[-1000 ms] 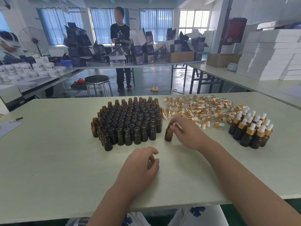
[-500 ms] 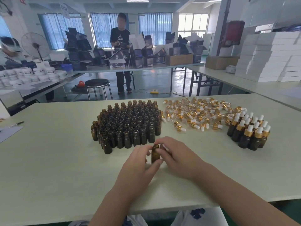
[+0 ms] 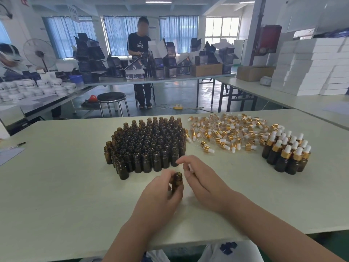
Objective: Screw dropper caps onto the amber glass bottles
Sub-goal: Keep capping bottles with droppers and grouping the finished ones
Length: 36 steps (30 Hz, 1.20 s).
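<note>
My left hand (image 3: 160, 193) grips one open amber bottle (image 3: 178, 179) upright, just above the table (image 3: 56, 186). My right hand (image 3: 204, 178) hovers right beside the bottle's mouth with curled fingers; a white bit of a dropper cap (image 3: 190, 168) shows between them, the rest hidden. Behind my hands stands a dense cluster of uncapped amber bottles (image 3: 149, 142). A loose pile of gold-and-white dropper caps (image 3: 226, 131) lies to its right. Several capped bottles (image 3: 287, 152) stand grouped at the far right.
A pen (image 3: 18, 145) and a sheet of paper (image 3: 9, 155) lie at the table's left edge. Beyond the table are a stool (image 3: 111, 97), a standing person (image 3: 139, 46) at a table of dark boxes, and stacked white boxes (image 3: 311, 67) on the right.
My right hand brought a bottle from beside the cluster toward me. My left hand rose and took hold of it; my right hand let it go and now hovers beside its mouth.
</note>
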### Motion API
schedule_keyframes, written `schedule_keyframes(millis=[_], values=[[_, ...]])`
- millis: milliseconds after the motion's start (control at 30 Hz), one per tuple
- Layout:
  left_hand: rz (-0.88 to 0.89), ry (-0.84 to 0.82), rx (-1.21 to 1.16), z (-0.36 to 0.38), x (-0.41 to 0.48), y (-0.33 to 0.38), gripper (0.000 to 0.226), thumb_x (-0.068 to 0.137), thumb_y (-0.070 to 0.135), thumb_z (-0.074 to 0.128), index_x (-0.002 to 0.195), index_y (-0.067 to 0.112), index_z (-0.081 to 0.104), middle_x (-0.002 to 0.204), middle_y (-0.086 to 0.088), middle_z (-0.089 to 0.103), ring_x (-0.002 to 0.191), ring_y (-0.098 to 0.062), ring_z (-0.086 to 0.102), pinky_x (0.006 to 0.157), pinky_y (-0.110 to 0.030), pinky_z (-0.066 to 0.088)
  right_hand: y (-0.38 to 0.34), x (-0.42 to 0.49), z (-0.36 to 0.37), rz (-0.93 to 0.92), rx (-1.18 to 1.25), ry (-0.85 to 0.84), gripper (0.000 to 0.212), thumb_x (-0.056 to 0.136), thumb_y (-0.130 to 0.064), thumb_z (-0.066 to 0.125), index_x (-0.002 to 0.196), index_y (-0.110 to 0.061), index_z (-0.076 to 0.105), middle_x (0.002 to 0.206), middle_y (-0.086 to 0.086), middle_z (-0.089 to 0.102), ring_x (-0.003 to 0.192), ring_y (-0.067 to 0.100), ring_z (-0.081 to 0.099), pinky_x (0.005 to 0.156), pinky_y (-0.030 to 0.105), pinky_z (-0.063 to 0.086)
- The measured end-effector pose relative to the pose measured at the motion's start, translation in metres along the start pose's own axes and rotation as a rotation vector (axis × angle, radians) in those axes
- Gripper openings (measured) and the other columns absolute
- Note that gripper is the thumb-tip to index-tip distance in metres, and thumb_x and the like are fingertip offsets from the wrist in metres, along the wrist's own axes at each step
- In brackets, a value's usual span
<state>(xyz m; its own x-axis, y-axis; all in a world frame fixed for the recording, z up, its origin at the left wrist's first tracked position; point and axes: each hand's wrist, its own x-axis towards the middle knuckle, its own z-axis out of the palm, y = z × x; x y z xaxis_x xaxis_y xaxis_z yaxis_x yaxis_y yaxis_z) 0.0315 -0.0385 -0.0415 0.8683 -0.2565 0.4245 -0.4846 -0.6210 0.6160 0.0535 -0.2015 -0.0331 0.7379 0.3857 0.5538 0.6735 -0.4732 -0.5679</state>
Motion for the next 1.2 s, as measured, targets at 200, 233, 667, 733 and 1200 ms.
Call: schedule_keyframes(millis=[200, 233, 667, 733, 1200], values=[[0.025, 0.009, 0.054, 0.000, 0.001, 0.000, 0.018, 0.092, 0.027, 0.055, 0.110, 0.028, 0.055, 0.091, 0.012, 0.059, 0.085, -0.007, 0.051, 0.075, -0.027, 0.044, -0.002, 0.005, -0.003, 0.077, 0.232, 0.291, 0.032, 0.098, -0.019, 0.034, 0.096, -0.049, 0.047, 0.095, -0.018, 0.064, 0.079, 0.010, 0.062, 0.071, 0.021, 0.047], [0.027, 0.007, 0.062, 0.000, 0.000, 0.000, 0.019, 0.092, 0.027, 0.055, 0.111, 0.028, 0.055, 0.093, 0.012, 0.059, 0.086, -0.006, 0.051, 0.076, -0.026, 0.044, -0.003, 0.006, -0.004, 0.075, 0.256, 0.331, 0.034, 0.098, -0.020, 0.034, 0.099, -0.052, 0.047, 0.100, -0.018, 0.066, 0.091, 0.011, 0.064, 0.080, 0.025, 0.049], [0.032, -0.041, 0.095, 0.001, 0.000, -0.001, 0.033, 0.090, 0.037, 0.058, 0.123, 0.034, 0.054, 0.105, 0.017, 0.060, 0.093, -0.003, 0.050, 0.081, -0.021, 0.045, -0.010, 0.007, -0.004, -0.004, 0.396, 0.442, 0.017, 0.100, -0.012, 0.035, 0.097, -0.021, 0.049, 0.130, -0.013, 0.057, 0.116, 0.012, 0.061, 0.096, 0.023, 0.045], [0.027, -0.046, 0.088, 0.001, 0.000, 0.000, 0.033, 0.090, 0.038, 0.058, 0.123, 0.035, 0.054, 0.105, 0.016, 0.060, 0.093, -0.002, 0.050, 0.079, -0.017, 0.045, -0.010, 0.007, -0.003, -0.002, 0.377, 0.422, 0.017, 0.099, -0.012, 0.035, 0.098, -0.021, 0.049, 0.130, -0.014, 0.057, 0.115, 0.011, 0.061, 0.095, 0.022, 0.045], [0.004, -0.006, -0.018, -0.003, -0.001, 0.005, 0.029, 0.090, 0.031, 0.061, 0.120, 0.032, 0.057, 0.095, 0.021, 0.058, 0.089, -0.003, 0.051, 0.076, -0.019, 0.049, 0.000, 0.004, 0.001, 0.078, 0.236, 0.149, 0.021, 0.099, -0.026, 0.040, 0.104, -0.044, 0.050, 0.112, -0.020, 0.066, 0.106, 0.002, 0.061, 0.084, 0.015, 0.048]])
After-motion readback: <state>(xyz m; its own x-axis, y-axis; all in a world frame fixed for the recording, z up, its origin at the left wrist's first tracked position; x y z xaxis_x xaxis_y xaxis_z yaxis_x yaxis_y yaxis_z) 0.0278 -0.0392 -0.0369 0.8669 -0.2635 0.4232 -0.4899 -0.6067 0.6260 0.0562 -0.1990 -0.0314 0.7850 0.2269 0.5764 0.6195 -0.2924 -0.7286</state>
